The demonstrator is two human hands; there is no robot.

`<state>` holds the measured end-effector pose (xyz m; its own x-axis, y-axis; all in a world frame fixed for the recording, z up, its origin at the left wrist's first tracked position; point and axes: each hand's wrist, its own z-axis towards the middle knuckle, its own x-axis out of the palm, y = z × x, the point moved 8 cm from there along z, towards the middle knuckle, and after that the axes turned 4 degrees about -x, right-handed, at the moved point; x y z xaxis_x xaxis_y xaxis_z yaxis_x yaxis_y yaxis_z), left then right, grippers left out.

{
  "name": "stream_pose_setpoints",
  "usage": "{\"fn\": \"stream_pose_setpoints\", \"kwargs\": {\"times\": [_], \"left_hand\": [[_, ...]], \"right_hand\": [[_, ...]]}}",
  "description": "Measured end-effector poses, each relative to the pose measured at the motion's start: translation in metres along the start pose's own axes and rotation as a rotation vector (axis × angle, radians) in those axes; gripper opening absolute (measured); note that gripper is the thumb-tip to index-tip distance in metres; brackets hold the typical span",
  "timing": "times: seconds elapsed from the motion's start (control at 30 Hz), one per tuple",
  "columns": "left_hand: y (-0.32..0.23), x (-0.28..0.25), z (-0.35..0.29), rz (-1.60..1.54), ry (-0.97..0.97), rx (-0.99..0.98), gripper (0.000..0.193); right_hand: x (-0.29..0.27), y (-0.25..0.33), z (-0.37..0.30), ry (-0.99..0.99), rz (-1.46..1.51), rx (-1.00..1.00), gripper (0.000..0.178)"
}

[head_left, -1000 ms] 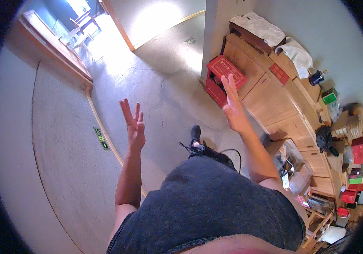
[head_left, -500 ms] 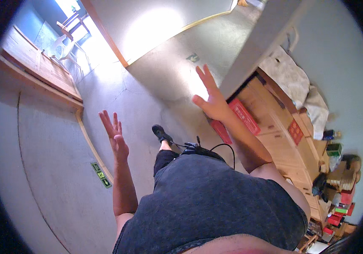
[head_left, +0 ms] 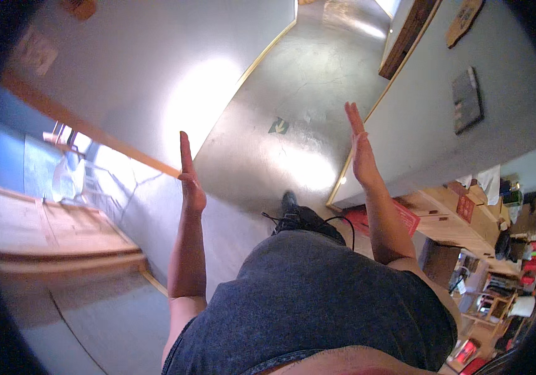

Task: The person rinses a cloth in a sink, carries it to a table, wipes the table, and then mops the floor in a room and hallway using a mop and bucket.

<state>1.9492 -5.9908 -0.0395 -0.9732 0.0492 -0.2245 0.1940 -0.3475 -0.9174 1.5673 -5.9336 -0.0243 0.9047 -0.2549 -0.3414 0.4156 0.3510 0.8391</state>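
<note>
Seen from above, my left hand (head_left: 191, 181) and right hand (head_left: 361, 153) extend ahead of my dark shirt (head_left: 318, 281), well apart, each open and flat with fingers outstretched, viewed nearly edge-on. Between them in view, a green arrow marker (head_left: 278, 126) lies on the grey floor (head_left: 261, 94). My right hand appears beside the grey wall (head_left: 418, 125); a red box (head_left: 409, 219), partly hidden by my right forearm (head_left: 385, 219), sits near a wooden cabinet (head_left: 443, 200).
</note>
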Motion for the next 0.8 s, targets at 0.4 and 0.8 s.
{"fn": "stream_pose_setpoints", "kwargs": {"times": [0.4,0.8], "left_hand": [[0.106,0.051,0.335,0.051,0.088,0.088,0.102],[0.266,0.167,0.614,0.085,0.173,-0.125,0.102]], "right_hand": [[0.009,-0.159,0.293,-0.067,-0.016,0.056,0.090],[-0.057,-0.326,0.519,-0.208,-0.132,0.270,0.100]]}}
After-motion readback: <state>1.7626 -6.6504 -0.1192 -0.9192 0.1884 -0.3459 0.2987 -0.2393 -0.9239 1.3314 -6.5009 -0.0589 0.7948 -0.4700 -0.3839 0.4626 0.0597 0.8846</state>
